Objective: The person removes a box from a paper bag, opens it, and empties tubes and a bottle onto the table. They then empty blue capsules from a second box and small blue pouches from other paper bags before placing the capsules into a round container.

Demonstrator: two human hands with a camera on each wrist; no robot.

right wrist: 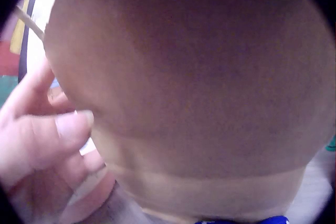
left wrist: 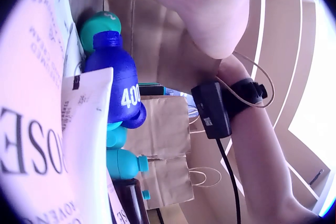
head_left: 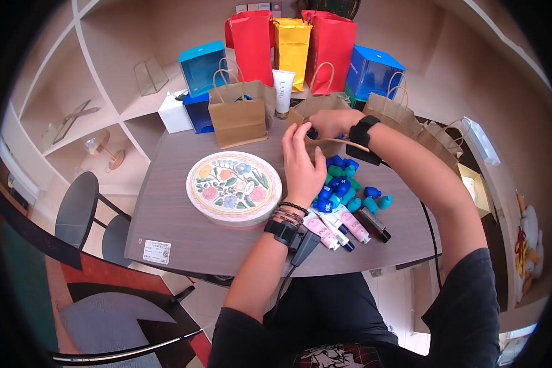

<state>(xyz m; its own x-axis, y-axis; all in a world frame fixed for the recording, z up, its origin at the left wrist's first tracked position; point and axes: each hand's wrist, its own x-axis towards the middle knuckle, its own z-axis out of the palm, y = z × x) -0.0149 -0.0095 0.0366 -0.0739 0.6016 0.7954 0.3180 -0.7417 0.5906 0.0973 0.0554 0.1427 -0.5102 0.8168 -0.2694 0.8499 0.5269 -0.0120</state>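
Note:
In the head view my right hand (head_left: 333, 122) reaches into the mouth of a brown paper bag (head_left: 331, 147), its fingertips hidden. Something dark blue shows beside them inside the bag; I cannot tell whether they grip it. Against the bag's left side my left hand (head_left: 303, 170) rests with fingers extended and the thumb apart. The right wrist view has the left thumb (right wrist: 73, 129) right at the edge of the bag wall (right wrist: 199, 87). Just in front of the bag lies a pile of small blue and teal bottles (head_left: 341, 184). Pink and white cream tubes (head_left: 352, 224) lie nearest me.
An oval floral box (head_left: 234, 187) sits left of my hands. Another paper bag (head_left: 236, 119) and a white tube (head_left: 283, 92) stand behind it. More paper bags (head_left: 389, 110) line the right. Red bags (head_left: 334, 49), a yellow bag (head_left: 290, 52) and blue boxes (head_left: 374, 70) form the back row.

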